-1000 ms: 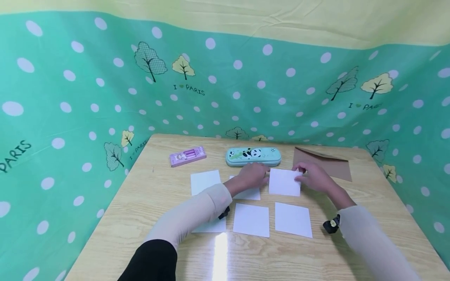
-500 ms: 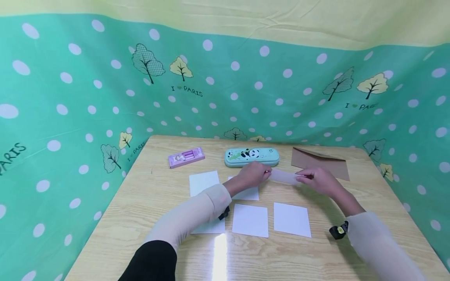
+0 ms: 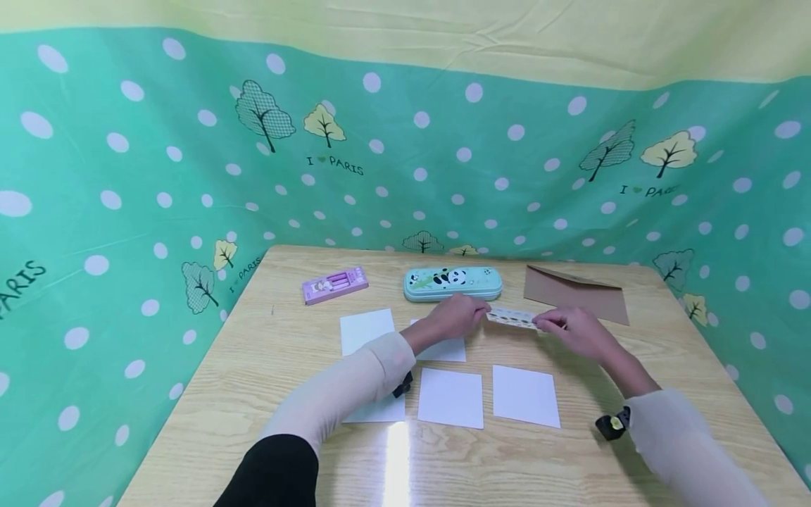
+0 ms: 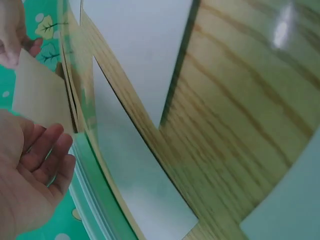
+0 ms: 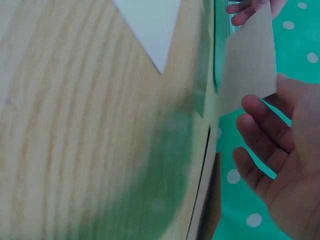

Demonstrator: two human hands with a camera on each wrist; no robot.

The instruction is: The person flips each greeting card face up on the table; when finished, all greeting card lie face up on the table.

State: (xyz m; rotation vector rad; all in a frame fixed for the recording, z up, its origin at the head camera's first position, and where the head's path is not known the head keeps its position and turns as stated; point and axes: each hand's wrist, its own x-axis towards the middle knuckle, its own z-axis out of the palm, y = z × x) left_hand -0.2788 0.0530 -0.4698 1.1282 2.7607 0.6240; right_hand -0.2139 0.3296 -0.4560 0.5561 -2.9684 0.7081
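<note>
A square card [image 3: 512, 318] is held up off the table between both hands, tilted so a band of its patterned face shows in the head view. My left hand [image 3: 457, 315] pinches its left edge, and my right hand [image 3: 573, 331] pinches the right edge between thumb and fingers. Both wrist views show the card's plain side. White cards lie flat on the table: one [image 3: 450, 398] and another [image 3: 526, 396] in the near row, one [image 3: 446, 350] partly under my left forearm, one [image 3: 366, 329] at the far left, and one [image 3: 383, 411] partly hidden by the left sleeve.
A mint panda pencil case [image 3: 453, 284] lies behind my left hand. To its left is a purple box [image 3: 335, 284]; a brown envelope [image 3: 576, 292] with its flap raised lies at the back right. A green dotted cloth [image 3: 393, 162] hangs around the wooden table [image 3: 253, 394].
The card was near flat with its white face showing; it has been lifted and tipped, and printing now shows. My right hand has shifted slightly right and down. The other cards stay put.
</note>
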